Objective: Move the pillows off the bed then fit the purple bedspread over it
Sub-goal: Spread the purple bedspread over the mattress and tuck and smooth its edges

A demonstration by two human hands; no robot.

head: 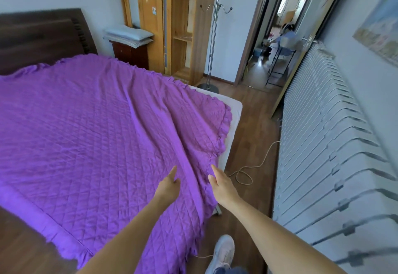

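Observation:
The purple quilted bedspread lies spread over the bed, its frilled edge bunched inward at the right side so a strip of white mattress shows. A long fold runs down toward my hands. My left hand hovers over or lightly touches the cloth beside the fold, fingers straight. My right hand is just right of it at the seam near the bed's corner, fingers straight and holding nothing. Two pillows are stacked on the dark nightstand beyond the bed.
A dark headboard stands at the far left. A white radiator lines the right wall, leaving a narrow wooden floor strip with a loose cable. A metal coat stand, wooden shelves and an open doorway lie ahead. My shoe is below.

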